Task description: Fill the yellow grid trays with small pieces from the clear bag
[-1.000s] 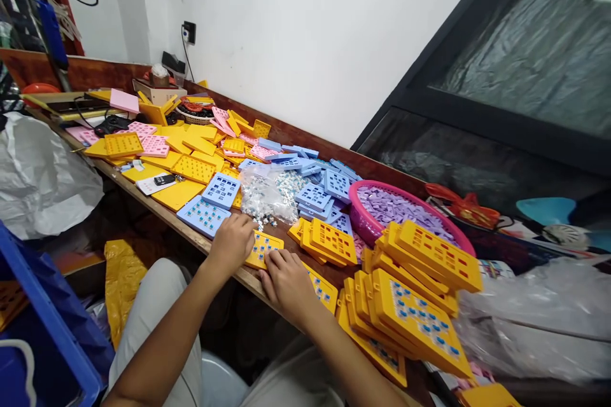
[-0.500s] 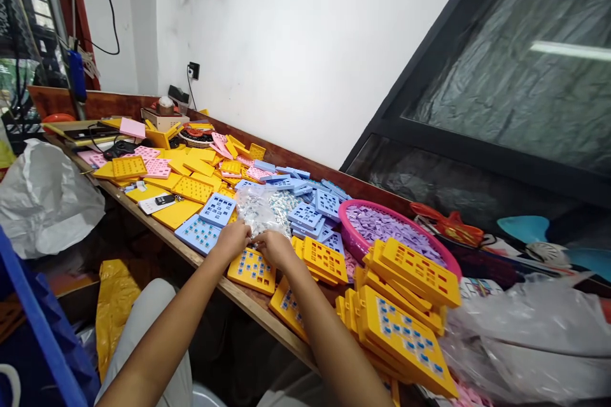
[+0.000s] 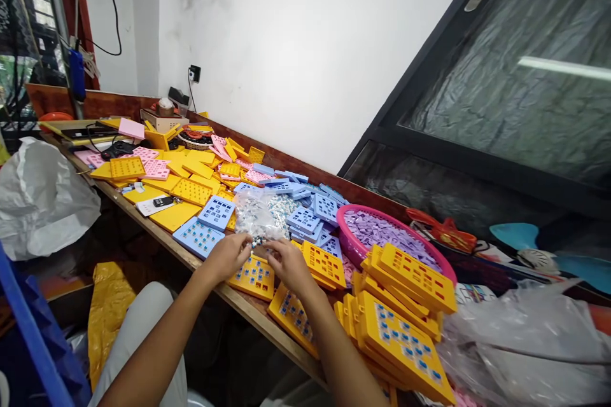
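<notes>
At the lower edge of a clear plastic bag (image 3: 255, 210) of small white and blue parts, my left hand (image 3: 230, 255) has its fingers bent together; whatever they pinch is too small to make out. My right hand (image 3: 286, 262) is just to the right, fingers curled, their tips partly hidden. Between and below both hands lies a yellow plate (image 3: 252, 276) with blue and clear pieces in its holes. Another yellow plate (image 3: 292, 315) lies under my right wrist. A light-blue plate (image 3: 198, 236) with blue pieces is left of my left hand.
Stacked yellow plates (image 3: 401, 337) stand at the right, near a pink basket (image 3: 351, 245) of purple pieces. Light-blue plates (image 3: 305, 219) lie behind my right hand. Yellow and pink plates cover the table's left part. A blue crate (image 3: 38, 331) is at lower left.
Both hands have drawn slightly down and back from the bag's edge, and the gap between them is a little wider. The view has shifted slightly.
</notes>
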Available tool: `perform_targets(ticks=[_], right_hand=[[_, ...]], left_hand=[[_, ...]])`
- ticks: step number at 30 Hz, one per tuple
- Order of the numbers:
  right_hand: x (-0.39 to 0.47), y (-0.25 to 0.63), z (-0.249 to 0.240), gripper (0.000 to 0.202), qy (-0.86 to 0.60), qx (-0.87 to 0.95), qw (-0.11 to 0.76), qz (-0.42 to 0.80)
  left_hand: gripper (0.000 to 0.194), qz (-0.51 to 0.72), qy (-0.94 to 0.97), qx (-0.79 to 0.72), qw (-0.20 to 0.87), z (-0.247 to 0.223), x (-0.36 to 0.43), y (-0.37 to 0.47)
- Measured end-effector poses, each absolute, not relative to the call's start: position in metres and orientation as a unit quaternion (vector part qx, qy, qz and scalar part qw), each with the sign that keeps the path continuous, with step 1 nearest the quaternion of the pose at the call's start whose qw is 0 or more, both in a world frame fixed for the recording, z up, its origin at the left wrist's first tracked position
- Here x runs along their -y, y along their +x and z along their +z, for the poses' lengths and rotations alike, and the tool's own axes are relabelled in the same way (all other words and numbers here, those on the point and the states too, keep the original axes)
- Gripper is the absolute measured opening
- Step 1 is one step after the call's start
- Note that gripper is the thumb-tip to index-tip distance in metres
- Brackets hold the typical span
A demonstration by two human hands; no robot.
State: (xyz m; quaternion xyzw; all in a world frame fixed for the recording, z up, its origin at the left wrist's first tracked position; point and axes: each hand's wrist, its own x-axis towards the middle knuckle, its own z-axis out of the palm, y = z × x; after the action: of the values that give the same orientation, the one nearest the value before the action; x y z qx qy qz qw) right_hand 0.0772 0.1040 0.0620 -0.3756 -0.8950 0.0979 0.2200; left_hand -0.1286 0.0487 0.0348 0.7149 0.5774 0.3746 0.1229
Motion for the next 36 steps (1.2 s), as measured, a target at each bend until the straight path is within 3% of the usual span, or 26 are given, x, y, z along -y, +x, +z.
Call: perform_targets(ticks=[3,12,18,23,36], right_hand=[[-0.082,0.097,0.055,0.027,-0.346,0.888,0.26,0.153],[-0.072,0.11,0.022,0.005,-0.369,0.866,0.275,0.196],[-0.069,0.107,0.025,0.014,-0.363,0.876,0.256,0.187],[-0.067,0.109,0.034,0.003,-0.339,0.887,0.228,0.214],[-0.061,0.108,0.033,0.01,-0.351,0.88,0.248,0.203]], left_hand=[[0.024,0.427,0.746,-0.498,0.115,0.03,-0.015,-0.119],[0.019,0.346,0.797,-0.496,0.007,0.006,0.005,-0.099],[0.018,0.326,0.812,-0.485,0.021,0.013,0.002,-0.106],[0.02,0.342,0.809,-0.472,0.072,0.018,-0.005,-0.104],[0.032,0.29,0.803,-0.518,-0.044,0.0,-0.002,-0.097]])
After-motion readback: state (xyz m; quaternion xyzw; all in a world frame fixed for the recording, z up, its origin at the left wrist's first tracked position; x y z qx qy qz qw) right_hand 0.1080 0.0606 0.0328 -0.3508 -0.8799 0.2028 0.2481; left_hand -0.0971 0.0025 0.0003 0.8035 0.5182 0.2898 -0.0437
